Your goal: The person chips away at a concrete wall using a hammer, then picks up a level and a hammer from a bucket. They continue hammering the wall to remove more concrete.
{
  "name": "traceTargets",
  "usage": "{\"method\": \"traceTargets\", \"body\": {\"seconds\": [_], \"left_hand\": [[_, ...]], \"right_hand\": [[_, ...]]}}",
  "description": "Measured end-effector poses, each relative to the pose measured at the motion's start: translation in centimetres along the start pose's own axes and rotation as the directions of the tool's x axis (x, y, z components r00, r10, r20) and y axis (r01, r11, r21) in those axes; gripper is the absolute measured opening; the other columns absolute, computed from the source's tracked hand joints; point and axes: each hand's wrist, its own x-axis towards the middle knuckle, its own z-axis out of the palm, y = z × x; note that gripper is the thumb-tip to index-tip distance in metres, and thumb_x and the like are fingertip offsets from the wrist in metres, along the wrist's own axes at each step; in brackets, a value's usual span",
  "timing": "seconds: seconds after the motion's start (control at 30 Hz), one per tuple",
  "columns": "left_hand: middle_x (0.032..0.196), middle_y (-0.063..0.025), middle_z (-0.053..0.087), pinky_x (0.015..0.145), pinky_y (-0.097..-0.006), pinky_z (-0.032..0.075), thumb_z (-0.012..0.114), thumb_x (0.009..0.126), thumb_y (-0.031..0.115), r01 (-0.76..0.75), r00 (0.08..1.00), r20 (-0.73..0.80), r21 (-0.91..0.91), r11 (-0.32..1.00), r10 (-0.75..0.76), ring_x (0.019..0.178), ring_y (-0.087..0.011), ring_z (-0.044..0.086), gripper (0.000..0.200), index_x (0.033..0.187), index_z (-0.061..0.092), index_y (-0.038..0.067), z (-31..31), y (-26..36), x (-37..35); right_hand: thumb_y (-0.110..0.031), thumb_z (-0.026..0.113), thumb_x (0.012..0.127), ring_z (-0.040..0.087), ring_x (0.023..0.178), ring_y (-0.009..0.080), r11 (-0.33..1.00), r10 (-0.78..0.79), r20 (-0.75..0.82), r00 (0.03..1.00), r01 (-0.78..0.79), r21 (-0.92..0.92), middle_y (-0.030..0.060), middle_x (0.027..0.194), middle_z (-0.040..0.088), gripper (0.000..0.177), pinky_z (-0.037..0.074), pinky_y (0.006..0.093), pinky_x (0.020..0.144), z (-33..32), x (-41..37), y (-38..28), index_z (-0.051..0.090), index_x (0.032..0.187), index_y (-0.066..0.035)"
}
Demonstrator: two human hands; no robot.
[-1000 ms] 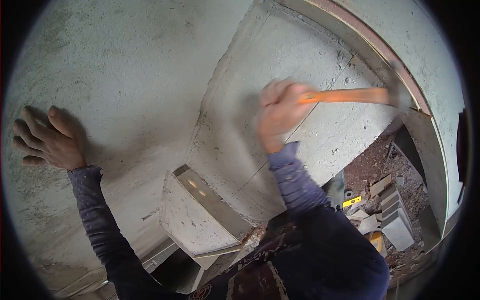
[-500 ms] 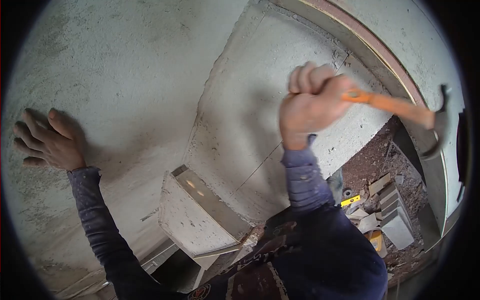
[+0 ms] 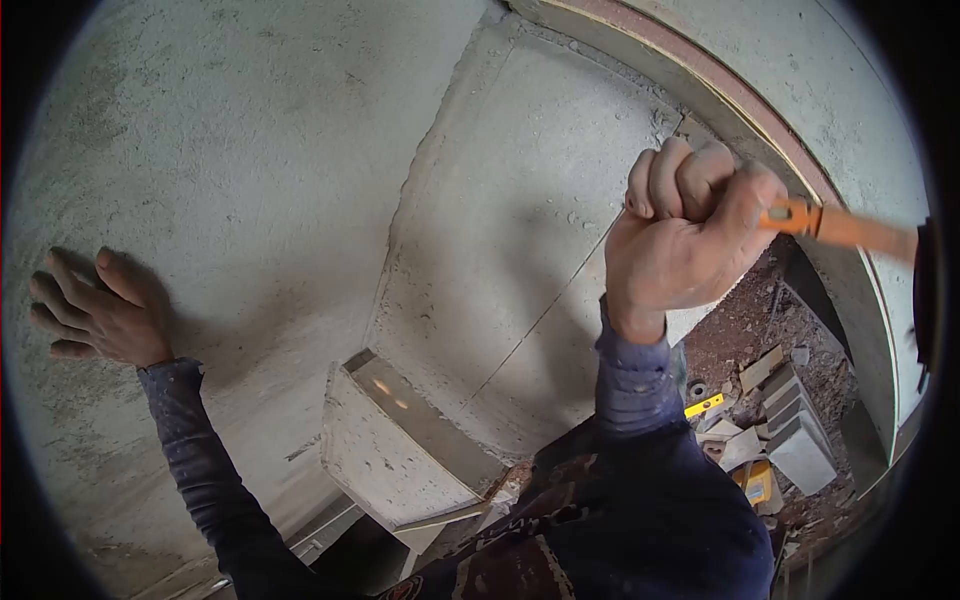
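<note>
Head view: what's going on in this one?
A person's right hand grips an orange handle, held out in front of a pale panel; the tool's far end is lost at the picture's dark edge. The left hand is spread against the pale wall, holding nothing. At lower right, a yellow level and a stack of grey pieces lie among rubble.

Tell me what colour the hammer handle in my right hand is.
The hammer handle in your right hand is orange, seen best in the head view.
</note>
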Motion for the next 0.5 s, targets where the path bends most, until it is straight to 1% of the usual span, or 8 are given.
{"method": "traceTargets", "body": {"seconds": [0.07,0.1,0.13,0.17,0.23,0.37,0.43,0.5], "left_hand": [[0.160,-0.0131,0.022,0.114,-0.0697,-0.002,0.031,0.097,0.069,-0.003,1.000,-0.008,0.012,1.000,0.003,0.150,-0.0392,0.008,0.071,0.154,0.029,0.026,-0.1,-0.3,0.0],[0.161,-0.0128,0.022,0.114,-0.0697,-0.002,0.032,0.097,0.069,-0.006,1.000,0.000,0.013,1.000,0.006,0.150,-0.0392,0.008,0.071,0.154,0.029,0.026,-0.1,-0.3,-0.1],[0.161,-0.0126,0.022,0.114,-0.0696,-0.001,0.032,0.098,0.068,-0.007,1.000,0.006,0.011,1.000,0.007,0.150,-0.0392,0.008,0.070,0.154,0.029,0.026,-0.2,-0.3,-0.2],[0.161,-0.0126,0.022,0.114,-0.0696,-0.001,0.032,0.098,0.068,-0.003,1.000,-0.002,0.005,1.000,0.003,0.150,-0.0392,0.008,0.070,0.154,0.029,0.026,-0.2,-0.3,-0.4],[0.161,-0.0125,0.023,0.114,-0.0698,-0.001,0.032,0.098,0.067,0.002,1.000,0.011,0.026,1.000,-0.003,0.150,-0.0394,0.009,0.069,0.153,0.029,0.027,0.2,-0.7,-0.3],[0.160,-0.0128,0.024,0.114,-0.0697,0.000,0.032,0.098,0.067,0.005,1.000,-0.009,0.015,1.000,-0.005,0.150,-0.0391,0.009,0.069,0.153,0.030,0.027,0.2,-0.2,0.0],[0.160,-0.0127,0.024,0.114,-0.0697,0.000,0.032,0.097,0.068,0.007,1.000,-0.001,0.011,1.000,-0.007,0.150,-0.0392,0.009,0.069,0.153,0.030,0.027,-0.1,-0.2,-0.1],[0.160,-0.0126,0.024,0.115,-0.0693,0.000,0.032,0.097,0.068,0.018,1.000,-0.018,0.010,1.000,-0.018,0.151,-0.0387,0.009,0.069,0.152,0.031,0.027,0.1,0.1,0.0]], "right_hand": [[-0.028,0.043,0.107,0.034,0.043,0.0078,0.942,-0.315,-0.205,0.926,0.332,0.052,-0.0018,0.059,0.037,0.029,0.029,0.0264,0.036,0.2,-2.3,6.4,0.038,0.083,-0.011],[-0.030,0.052,0.101,0.041,0.049,0.0154,0.993,0.065,-0.266,0.962,-0.088,-0.074,0.0017,0.064,0.041,0.023,0.037,0.0339,0.044,-1.6,-7.8,12.5,0.045,0.098,-0.009],[-0.029,0.052,0.100,0.055,0.064,0.0294,0.548,0.141,-0.057,0.988,-0.126,-0.827,0.0123,0.073,0.053,0.027,0.047,0.0437,0.060,-3.9,-13.0,17.1,0.050,0.103,-0.003],[-0.032,0.051,0.100,0.060,0.083,0.0406,0.271,0.823,-0.046,0.566,-0.462,-0.844,0.0251,0.088,0.060,0.036,0.048,0.0469,0.074,-4.5,-13.4,15.9,0.053,0.107,0.003],[-0.032,0.052,0.100,0.061,0.084,0.0449,0.307,0.791,-0.027,0.612,-0.434,-0.847,0.0310,0.091,0.061,0.038,0.047,0.0480,0.072,-4.3,-14.1,13.9,0.055,0.109,0.005],[-0.040,0.049,0.103,0.054,0.054,0.0164,0.541,0.631,-0.082,0.772,-0.513,-0.666,0.0049,0.065,0.054,0.037,0.044,0.0337,0.053,-2.8,-6.4,2.9,0.053,0.097,-0.003],[-0.038,0.045,0.106,0.032,0.044,0.0049,0.914,0.243,-0.117,0.963,-0.268,-0.306,-0.0066,0.060,0.036,0.032,0.029,0.0225,0.038,0.0,-2.3,-0.3,0.039,0.087,-0.013],[-0.035,0.047,0.106,0.029,0.045,0.0048,0.962,-0.265,0.073,0.961,0.269,-0.045,-0.0038,0.059,0.031,0.031,0.025,0.0242,0.038,-0.7,1.3,0.2,0.038,0.088,-0.012]]}}
